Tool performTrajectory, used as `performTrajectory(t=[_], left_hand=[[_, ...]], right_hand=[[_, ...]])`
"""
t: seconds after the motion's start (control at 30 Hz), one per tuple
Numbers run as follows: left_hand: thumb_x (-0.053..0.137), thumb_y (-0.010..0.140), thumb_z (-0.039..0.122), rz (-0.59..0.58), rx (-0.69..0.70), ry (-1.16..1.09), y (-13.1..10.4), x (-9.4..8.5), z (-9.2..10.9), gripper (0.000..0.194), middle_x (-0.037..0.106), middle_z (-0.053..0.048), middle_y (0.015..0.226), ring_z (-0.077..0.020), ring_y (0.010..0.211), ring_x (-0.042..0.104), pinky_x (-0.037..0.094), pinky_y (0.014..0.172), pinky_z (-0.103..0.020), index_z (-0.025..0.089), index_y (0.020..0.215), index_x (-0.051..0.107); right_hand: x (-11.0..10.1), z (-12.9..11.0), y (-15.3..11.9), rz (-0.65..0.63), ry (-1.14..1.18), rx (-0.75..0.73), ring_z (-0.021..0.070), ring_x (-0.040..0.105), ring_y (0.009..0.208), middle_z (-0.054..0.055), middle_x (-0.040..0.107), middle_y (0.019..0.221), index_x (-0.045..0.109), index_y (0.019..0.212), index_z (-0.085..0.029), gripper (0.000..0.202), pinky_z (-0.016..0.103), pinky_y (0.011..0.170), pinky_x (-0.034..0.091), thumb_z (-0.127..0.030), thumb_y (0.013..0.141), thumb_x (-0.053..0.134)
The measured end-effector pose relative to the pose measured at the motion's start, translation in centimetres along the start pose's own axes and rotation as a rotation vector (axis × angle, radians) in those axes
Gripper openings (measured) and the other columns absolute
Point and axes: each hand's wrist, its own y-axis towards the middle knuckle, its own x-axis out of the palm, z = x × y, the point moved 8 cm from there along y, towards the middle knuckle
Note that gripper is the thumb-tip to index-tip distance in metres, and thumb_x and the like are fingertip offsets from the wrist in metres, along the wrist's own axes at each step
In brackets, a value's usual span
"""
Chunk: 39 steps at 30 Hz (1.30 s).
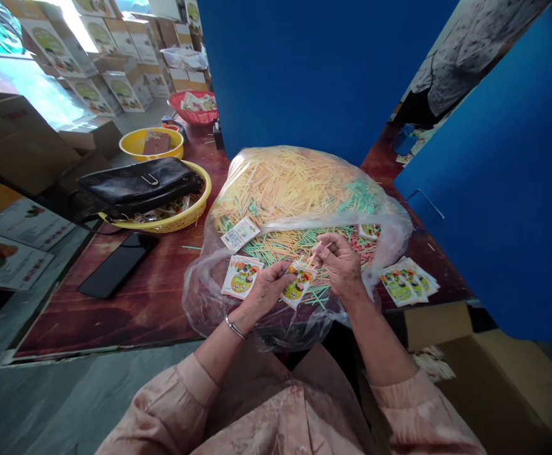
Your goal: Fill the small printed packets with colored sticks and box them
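Observation:
My left hand (270,287) pinches the edge of a small printed packet (298,285) with a cartoon fruit picture. Just to its right, my right hand (340,265) is closed on thin sticks whose ends point down at the packet's upper edge. Both hands are over a large clear plastic bag (394,221) lying open, full of yellow, green and red sticks (295,183). On the bag's left part lie more packets (240,278) and one turned over (240,234). Another packet (369,231) rests on the sticks at the right. A fanned pile of packets (407,282) lies right of the bag.
A black phone (117,265) and a yellow basket (181,221) under a black bag (143,183) are at left. Behind are a smaller yellow basket (175,151) and a red basket (198,117). Blue panels (295,76) stand behind and right. An open carton (494,392) is lower right; a person (470,57) stands beyond.

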Motion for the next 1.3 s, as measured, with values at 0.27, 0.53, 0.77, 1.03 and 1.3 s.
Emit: performTrajectory(t=[0.27,0.53,0.77,1.03,1.3], left_hand=[[0.069,0.064,0.030,0.030,0.042,0.058,0.0,-0.3,-0.2,0.019,0.054,0.006,0.056,-0.0056,0.051,0.046,0.036,0.049,-0.017,0.015,0.067,0.058],[0.068,0.068,0.031,0.020,0.058,0.059,0.2,-0.6,-0.7,0.020,0.054,0.006,0.060,-0.0062,0.054,0.048,0.038,0.053,-0.019,0.015,0.074,0.058],[0.071,0.065,0.032,0.063,0.125,0.089,0.5,-1.2,1.3,0.022,0.052,0.006,0.059,-0.0054,0.054,0.045,0.037,0.050,-0.017,0.015,0.070,0.058],[0.069,0.069,0.028,0.053,0.133,-0.018,-0.1,0.4,0.1,0.022,0.062,0.002,0.077,-0.0095,0.067,0.056,0.046,0.063,-0.021,0.017,0.086,0.059],[0.057,0.076,0.034,0.196,0.195,0.352,-1.6,-2.6,2.0,0.027,0.061,0.001,0.070,-0.0107,0.062,0.056,0.044,0.058,-0.023,0.018,0.097,0.052]], right_hand=[[0.1,-0.9,-0.6,0.028,-0.258,-0.118,0.0083,0.048,0.053,-0.006,0.051,0.060,0.056,0.076,-0.020,0.010,0.021,0.050,0.039,-0.027,0.074,0.062],[2.4,-1.0,-1.8,-0.208,-0.648,-0.251,0.0166,0.056,0.080,0.001,0.062,0.079,0.061,0.079,-0.021,0.014,0.033,0.078,0.045,-0.034,0.082,0.054],[5.0,-1.0,-3.0,-0.486,-0.648,-0.318,0.0210,0.041,0.124,0.007,0.048,0.131,0.042,0.128,-0.025,0.041,0.042,0.105,0.031,-0.036,0.089,0.043],[1.3,2.8,-4.4,-0.170,-0.327,0.065,0.0152,0.058,0.079,0.001,0.062,0.088,0.055,0.105,-0.023,0.029,0.029,0.072,0.049,-0.040,0.082,0.053],[-16.3,-2.7,-4.8,0.434,-0.793,-0.054,0.0168,0.056,0.071,0.003,0.062,0.082,0.060,0.088,-0.019,0.023,0.031,0.067,0.048,-0.036,0.078,0.050]])
